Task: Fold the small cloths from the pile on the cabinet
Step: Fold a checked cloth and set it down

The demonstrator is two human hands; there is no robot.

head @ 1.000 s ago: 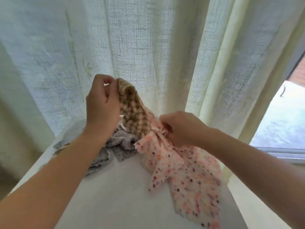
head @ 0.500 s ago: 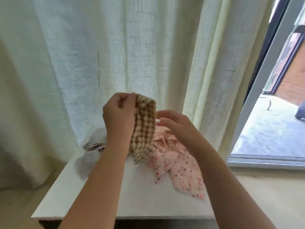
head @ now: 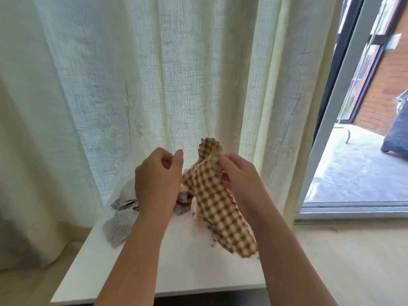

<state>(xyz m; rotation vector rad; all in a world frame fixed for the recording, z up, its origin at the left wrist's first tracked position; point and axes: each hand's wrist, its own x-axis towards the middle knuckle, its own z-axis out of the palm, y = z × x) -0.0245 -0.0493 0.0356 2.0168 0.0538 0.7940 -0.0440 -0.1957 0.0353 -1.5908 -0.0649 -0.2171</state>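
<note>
- Since half a second ago the checked cloth (head: 216,199) has changed hands. The right hand (head: 239,176) now pinches its top edge, where the left hand (head: 157,180) had it.
- The right thumb and fingertips (head: 221,159) are curled tight on a bunched fold near the cloth's upper corner, which flops over them.
- The left fingers (head: 164,156) are curled, with the thumb tip just short of the forefinger and no fabric between them. Whether the hidden palm side catches the cloth's left edge, I cannot tell.
- The cloth hangs from that pinch down and to the right, twisted, its low end near the white cabinet top (head: 176,261).
- Judging by the drape, it is light, limp and not slippery. It will hold no shape alone, so it is best taken by two corners of one edge and pulled taut.
- Under it lies a pink spotted cloth (head: 193,206). A grey cloth (head: 120,224) lies crumpled to the left, at the far edge by the curtain (head: 154,85).
</note>
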